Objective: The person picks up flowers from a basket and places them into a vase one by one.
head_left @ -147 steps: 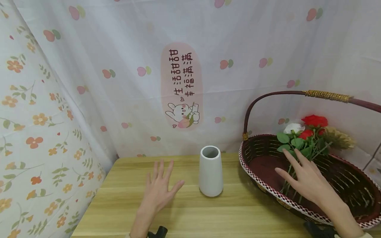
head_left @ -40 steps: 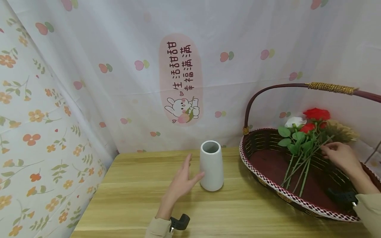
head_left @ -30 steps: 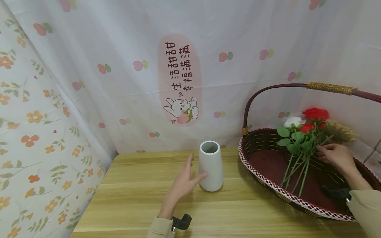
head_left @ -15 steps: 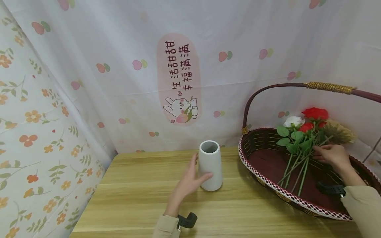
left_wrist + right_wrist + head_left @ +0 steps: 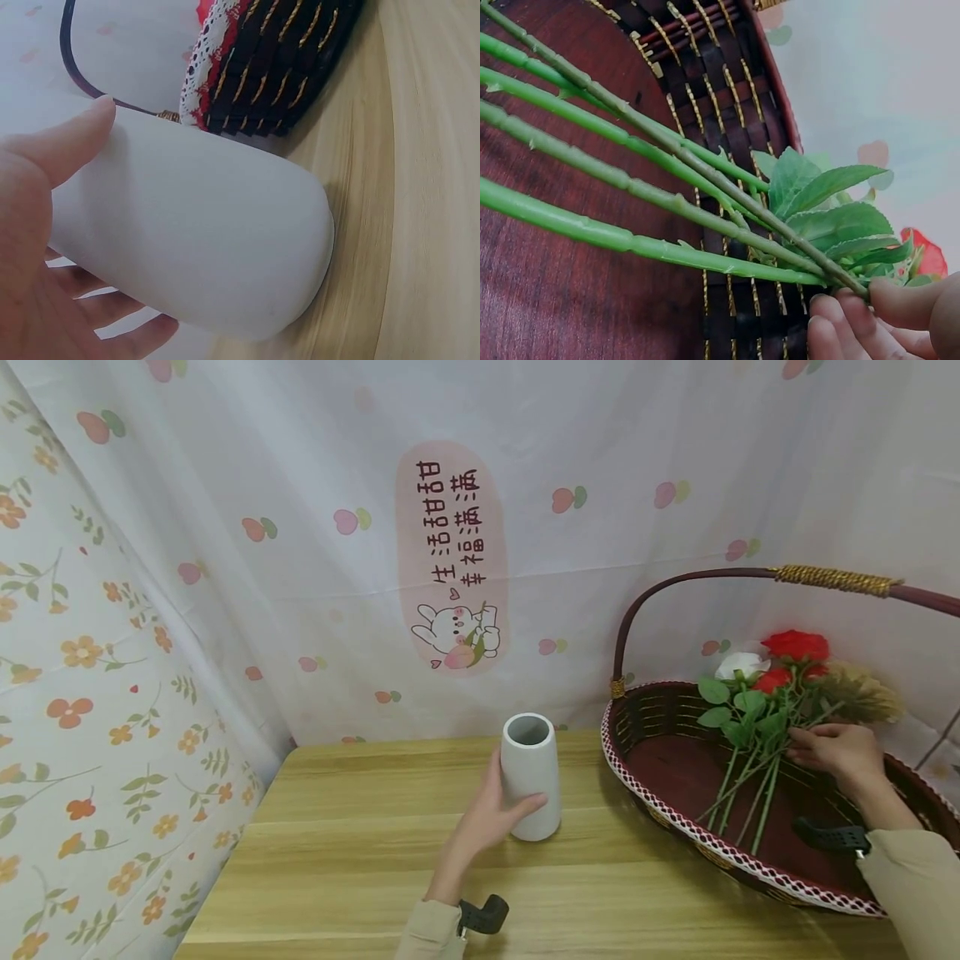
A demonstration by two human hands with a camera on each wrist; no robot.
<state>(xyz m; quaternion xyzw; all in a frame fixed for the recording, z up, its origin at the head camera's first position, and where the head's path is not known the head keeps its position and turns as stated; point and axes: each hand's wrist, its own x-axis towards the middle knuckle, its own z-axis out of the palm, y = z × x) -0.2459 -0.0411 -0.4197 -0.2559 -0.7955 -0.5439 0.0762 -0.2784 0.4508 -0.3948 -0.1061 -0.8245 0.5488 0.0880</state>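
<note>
A white tapered vase point(image 5: 531, 781) stands upright on the wooden table. My left hand point(image 5: 492, 814) holds it from the left, thumb point(image 5: 79, 139) across its front and fingers around the far side, as the left wrist view shows. Over the basket, my right hand point(image 5: 843, 754) pinches a brownish-green flower stem point(image 5: 720, 182) between thumb and fingertips. Several green stems lie beside it. The bunch has red roses point(image 5: 797, 646), a white rose point(image 5: 741, 666) and a tan, shaggy flower point(image 5: 862, 693). Which bloom the pinched stem carries cannot be told.
The dark woven basket point(image 5: 670, 829) with white-and-red lace trim fills the right side. Its tall arched handle point(image 5: 697, 578) rises above the flowers. A printed curtain point(image 5: 337, 568) hangs behind the table point(image 5: 360, 852), and a floral one point(image 5: 90, 735) at the left.
My left hand has moved right from the bare table to the vase and closed around it. My right hand, spread over the basket earlier, has come to the stems and pinched one.
</note>
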